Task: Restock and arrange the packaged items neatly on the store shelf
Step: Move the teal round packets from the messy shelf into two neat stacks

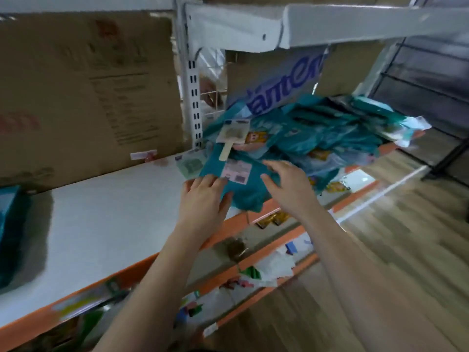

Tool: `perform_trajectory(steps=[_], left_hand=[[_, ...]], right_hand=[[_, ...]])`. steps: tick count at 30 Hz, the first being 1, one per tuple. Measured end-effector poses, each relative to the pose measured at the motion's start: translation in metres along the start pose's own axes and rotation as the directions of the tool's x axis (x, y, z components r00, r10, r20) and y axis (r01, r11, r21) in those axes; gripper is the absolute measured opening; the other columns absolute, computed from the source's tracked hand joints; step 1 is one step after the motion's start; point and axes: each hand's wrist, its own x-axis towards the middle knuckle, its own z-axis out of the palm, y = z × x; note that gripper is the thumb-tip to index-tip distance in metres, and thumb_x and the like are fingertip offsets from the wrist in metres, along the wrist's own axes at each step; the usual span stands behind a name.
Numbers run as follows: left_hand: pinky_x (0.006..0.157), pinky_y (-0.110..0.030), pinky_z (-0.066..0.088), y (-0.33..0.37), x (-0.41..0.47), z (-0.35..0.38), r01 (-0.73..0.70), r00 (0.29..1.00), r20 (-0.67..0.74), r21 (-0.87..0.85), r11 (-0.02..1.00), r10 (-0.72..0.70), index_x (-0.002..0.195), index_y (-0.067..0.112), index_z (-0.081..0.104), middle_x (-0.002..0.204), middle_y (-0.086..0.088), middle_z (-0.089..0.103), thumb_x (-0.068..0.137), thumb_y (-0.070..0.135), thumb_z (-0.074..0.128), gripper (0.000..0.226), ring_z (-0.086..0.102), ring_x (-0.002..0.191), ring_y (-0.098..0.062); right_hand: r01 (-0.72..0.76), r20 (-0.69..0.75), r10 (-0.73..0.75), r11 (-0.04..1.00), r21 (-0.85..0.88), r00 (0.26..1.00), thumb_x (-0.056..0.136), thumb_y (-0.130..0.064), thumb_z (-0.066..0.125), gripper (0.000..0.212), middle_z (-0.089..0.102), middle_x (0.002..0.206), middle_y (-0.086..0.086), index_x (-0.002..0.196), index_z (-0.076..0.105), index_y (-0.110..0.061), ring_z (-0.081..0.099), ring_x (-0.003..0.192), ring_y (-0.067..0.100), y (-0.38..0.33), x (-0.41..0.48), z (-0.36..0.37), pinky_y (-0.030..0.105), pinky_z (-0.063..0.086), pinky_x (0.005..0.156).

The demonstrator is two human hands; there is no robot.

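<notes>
A loose heap of teal packets (317, 130) lies on the white shelf (114, 212) at its right end, some hanging over the orange front edge. The nearest teal packet (248, 191) has a pale label on top. My left hand (203, 199) rests flat on this packet's left edge with its fingers straight. Just right of it, my right hand (286, 184) hovers over the same packet, fingers spread and lightly bent, gripping nothing. A small card with a wooden stick (232, 138) lies on top of the heap.
A big cardboard box (83, 92) fills the back of the shelf on the left. A white slotted upright (194, 102) stands behind the heap, with another shelf (330, 24) overhead. Lower shelves (253, 262) hold mixed goods. A teal pack (10, 232) sits far left. Wood floor lies to the right.
</notes>
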Motion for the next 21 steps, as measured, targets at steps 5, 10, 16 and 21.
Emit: perform_trajectory(steps=[5, 10, 16, 21], left_hand=[[0.095, -0.042, 0.035, 0.055, 0.040, 0.023, -0.048, 0.999, 0.006, -0.036, 0.998, 0.049, 0.123, 0.020, 0.059, 0.123, -0.001, 0.060, 0.096, 0.037, 0.047, 0.034, 0.054, 0.113, -0.027], [0.099, -0.044, 0.035, 0.086, 0.082, 0.044, -0.073, 0.997, -0.007, -0.075, 0.994, 0.073, 0.127, 0.017, 0.057, 0.127, -0.005, 0.058, 0.098, 0.038, 0.046, 0.037, 0.052, 0.118, -0.029], [0.104, -0.043, 0.030, 0.117, 0.153, 0.074, -0.087, 0.996, -0.023, -0.114, 0.990, 0.085, 0.131, 0.016, 0.055, 0.132, -0.005, 0.055, 0.099, 0.038, 0.043, 0.041, 0.047, 0.124, -0.029], [0.098, -0.045, 0.035, 0.135, 0.195, 0.086, -0.082, 0.996, -0.041, -0.112, 0.990, 0.078, 0.128, 0.014, 0.057, 0.127, -0.008, 0.057, 0.099, 0.036, 0.046, 0.038, 0.050, 0.118, -0.032]], right_hand=[[-0.059, -0.044, 0.060, 0.998, 0.036, 0.997, 0.097, -0.029, 0.054, 0.039, 0.059, 0.131, 0.005, 0.133, 0.056, -0.015, 0.055, 0.118, 0.019, 0.064, 0.000, -0.028, 0.026, 0.041, 0.096], [-0.046, -0.077, 0.048, 0.999, 0.026, 0.996, 0.096, -0.023, 0.057, 0.035, 0.063, 0.125, 0.006, 0.128, 0.060, -0.011, 0.058, 0.111, 0.020, 0.112, 0.016, -0.041, 0.011, 0.033, 0.086], [-0.063, -0.086, 0.062, 0.998, -0.012, 0.994, 0.098, -0.026, 0.053, 0.035, 0.061, 0.126, 0.007, 0.130, 0.059, -0.011, 0.057, 0.112, 0.020, 0.173, 0.059, -0.062, 0.025, 0.042, 0.090], [-0.081, -0.124, 0.073, 0.995, -0.058, 0.990, 0.097, -0.025, 0.055, 0.032, 0.063, 0.125, 0.013, 0.124, 0.063, -0.008, 0.058, 0.113, 0.028, 0.211, 0.105, -0.078, 0.028, 0.041, 0.092]])
